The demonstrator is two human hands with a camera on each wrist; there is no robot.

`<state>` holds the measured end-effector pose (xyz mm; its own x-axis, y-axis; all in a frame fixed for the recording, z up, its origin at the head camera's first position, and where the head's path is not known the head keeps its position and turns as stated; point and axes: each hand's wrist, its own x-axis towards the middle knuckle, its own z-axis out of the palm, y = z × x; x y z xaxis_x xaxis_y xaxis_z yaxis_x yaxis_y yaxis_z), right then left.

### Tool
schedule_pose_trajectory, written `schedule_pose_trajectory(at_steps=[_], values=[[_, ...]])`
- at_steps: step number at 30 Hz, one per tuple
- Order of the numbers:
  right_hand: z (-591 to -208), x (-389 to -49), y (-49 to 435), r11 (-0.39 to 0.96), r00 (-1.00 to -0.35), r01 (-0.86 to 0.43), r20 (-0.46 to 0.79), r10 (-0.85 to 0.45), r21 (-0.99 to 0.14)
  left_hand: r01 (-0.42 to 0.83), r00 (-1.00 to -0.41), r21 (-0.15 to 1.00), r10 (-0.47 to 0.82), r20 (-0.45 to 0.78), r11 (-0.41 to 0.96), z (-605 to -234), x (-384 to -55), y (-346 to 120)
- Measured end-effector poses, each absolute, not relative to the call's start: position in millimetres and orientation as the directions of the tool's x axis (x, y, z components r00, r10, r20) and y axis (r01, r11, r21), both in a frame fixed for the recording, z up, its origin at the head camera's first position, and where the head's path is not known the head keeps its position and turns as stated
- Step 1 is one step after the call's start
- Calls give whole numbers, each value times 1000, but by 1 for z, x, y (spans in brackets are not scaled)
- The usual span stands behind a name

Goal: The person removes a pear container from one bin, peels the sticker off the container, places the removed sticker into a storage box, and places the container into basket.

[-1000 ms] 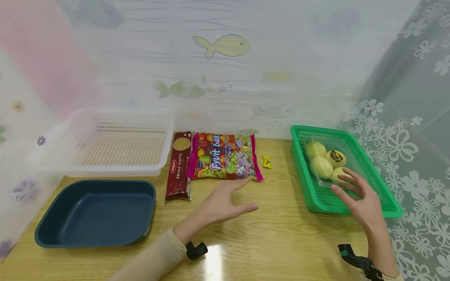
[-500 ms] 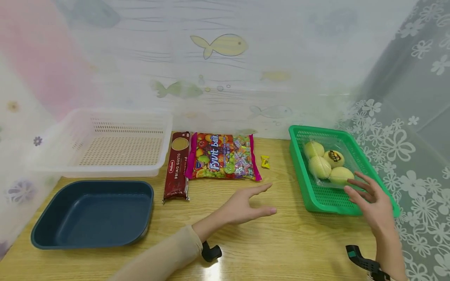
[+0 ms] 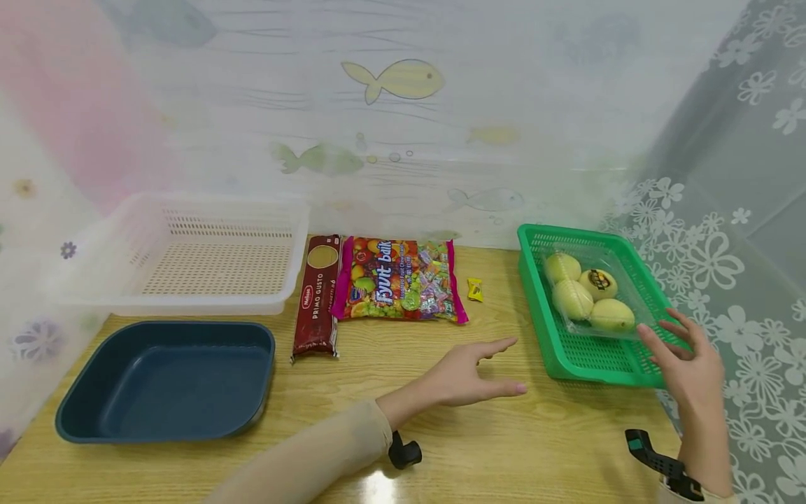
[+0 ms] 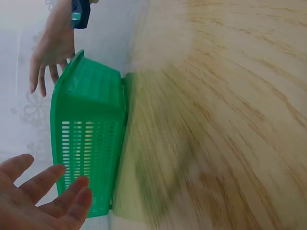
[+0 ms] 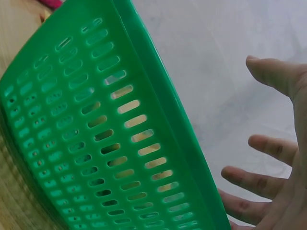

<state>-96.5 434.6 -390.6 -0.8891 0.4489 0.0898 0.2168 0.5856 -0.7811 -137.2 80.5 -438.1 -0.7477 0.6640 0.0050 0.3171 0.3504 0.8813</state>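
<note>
A green plastic basket (image 3: 554,350) stands on the right of the table, with a clear-wrapped pack of several round pale-yellow fruits (image 3: 573,299) inside. My right hand (image 3: 695,367) hovers over the basket's near right corner, fingers spread and loosely bent, holding nothing. In the right wrist view its fingers (image 5: 261,184) are just beside the basket rim. My left hand (image 3: 469,374) is stretched over the table left of the basket, thumb and fingers apart and nothing between them. The left wrist view shows its loosely bent fingers (image 4: 57,191) before the basket's slotted side (image 4: 86,143).
A small yellow wrapped candy (image 3: 475,289) lies left of the basket. Further left are a candy bag (image 3: 399,280) and a red-brown spaghetti pack (image 3: 317,301). A white basket (image 3: 214,304) and a dark blue tub (image 3: 170,392) stand at the left. A patterned curtain (image 3: 390,140) hangs behind.
My left hand has moved right, from near the candy bag toward the green basket. The right hand has shifted right, away from the fruit pack to the basket's near right corner.
</note>
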Motion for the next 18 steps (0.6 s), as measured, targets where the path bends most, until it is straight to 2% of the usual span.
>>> schedule_pose_trajectory(at_steps=[8, 18], values=[[-388, -106, 437, 568, -840, 336, 34, 541, -751, 348, -763, 865, 646, 37, 362, -438, -142, 100], [-390, -119, 443, 621, -864, 356, 8, 504, -698, 358, -764, 861, 643, 47, 362, -442, -148, 125]])
